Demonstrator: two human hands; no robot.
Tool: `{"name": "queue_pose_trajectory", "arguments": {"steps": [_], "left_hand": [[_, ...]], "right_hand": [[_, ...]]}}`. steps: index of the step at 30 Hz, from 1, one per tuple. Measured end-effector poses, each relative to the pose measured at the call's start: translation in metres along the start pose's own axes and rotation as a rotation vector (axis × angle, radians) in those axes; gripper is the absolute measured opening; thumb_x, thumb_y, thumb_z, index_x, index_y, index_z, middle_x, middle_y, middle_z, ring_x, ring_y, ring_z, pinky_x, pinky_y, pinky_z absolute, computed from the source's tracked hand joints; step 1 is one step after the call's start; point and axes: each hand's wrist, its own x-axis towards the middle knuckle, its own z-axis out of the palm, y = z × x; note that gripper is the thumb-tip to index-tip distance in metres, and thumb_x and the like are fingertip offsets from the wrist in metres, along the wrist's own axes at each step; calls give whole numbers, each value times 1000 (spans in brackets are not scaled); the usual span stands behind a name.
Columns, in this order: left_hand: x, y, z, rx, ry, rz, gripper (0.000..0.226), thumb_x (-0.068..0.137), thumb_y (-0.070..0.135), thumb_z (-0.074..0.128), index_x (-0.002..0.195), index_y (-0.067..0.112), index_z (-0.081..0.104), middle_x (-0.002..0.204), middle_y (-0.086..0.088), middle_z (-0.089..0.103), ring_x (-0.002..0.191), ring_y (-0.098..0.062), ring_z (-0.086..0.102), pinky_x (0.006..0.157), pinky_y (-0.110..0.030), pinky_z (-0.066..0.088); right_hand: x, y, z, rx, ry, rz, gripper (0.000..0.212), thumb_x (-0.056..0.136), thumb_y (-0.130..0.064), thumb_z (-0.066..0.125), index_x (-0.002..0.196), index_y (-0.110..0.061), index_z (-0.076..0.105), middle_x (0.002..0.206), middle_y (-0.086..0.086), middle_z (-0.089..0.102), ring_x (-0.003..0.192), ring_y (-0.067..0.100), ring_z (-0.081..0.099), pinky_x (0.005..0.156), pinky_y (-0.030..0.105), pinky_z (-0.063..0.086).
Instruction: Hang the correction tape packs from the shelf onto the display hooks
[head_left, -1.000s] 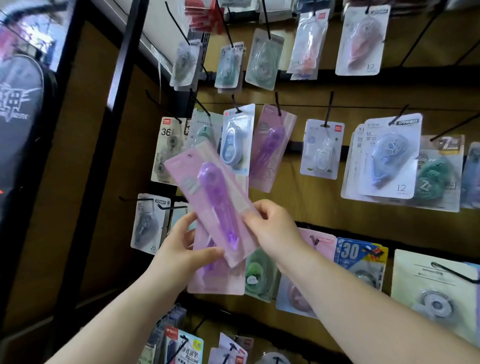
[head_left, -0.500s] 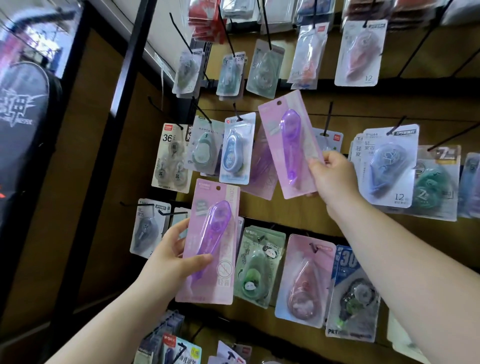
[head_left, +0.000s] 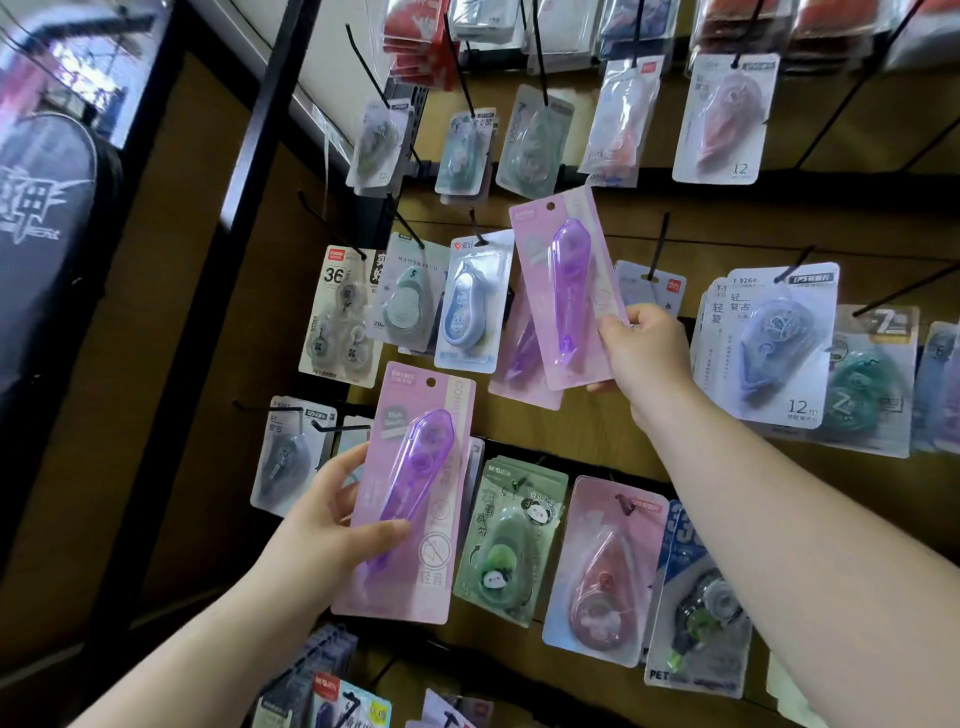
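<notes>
OK, my right hand (head_left: 644, 348) pinches purple pack (head_left: 569, 291), hole up.
Hook probably behind it; left hand (head_left: 332, 525) grips spare pack (head_left: 415, 493).

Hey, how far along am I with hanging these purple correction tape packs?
Done: at least one matching purple pack already hangs in the middle row. In hand: your right hand holds the raised pack in front of it, its hole not on a hook yet. Left: the lower pack, gripped in your left hand, waits its turn.
</notes>
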Motion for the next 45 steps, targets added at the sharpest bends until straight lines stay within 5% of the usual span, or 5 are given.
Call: {"name": "queue_pose_trajectory", "arguments": {"steps": [10,27,33,38,45], "left_hand": [[0,-3,-1,-21,13,-9,63,74,-10,63,119,30,45,94,-6,70,76,-20,70,54,-28,59],[1,-4,-1,-58,-12,11,58,74,-8,63,114,31,47,98,-11,69,87,-30,68,71,-41,55],[4,-2,9,-99,-18,33,58,74,-11,61,116,27,50,92,-9,73,82,-26,70,76,-41,56],[5,5,28,-179,-49,69,55,64,-4,64,106,30,52,80,-3,76,74,-21,72,72,-40,58],[9,10,51,-110,-26,83,28,83,3,58,94,29,53,63,5,72,59,-8,69,50,-21,56]], "right_hand": [[2,16,1,82,-27,106,8,94,-16,45,93,-10,50,77,-2,49,52,16,54,34,20,47],[1,21,15,-161,-35,94,38,92,-11,45,128,-10,34,110,8,45,73,17,50,51,23,41],[-40,17,23,-393,-183,-267,54,90,-16,49,140,-13,29,145,5,31,133,20,30,109,31,29],[-63,14,38,-29,-555,101,19,91,-22,51,92,-8,64,86,6,55,81,20,49,67,26,38],[-48,11,22,153,-384,103,32,93,-15,48,61,-14,51,62,6,45,61,20,46,51,25,41]]}}
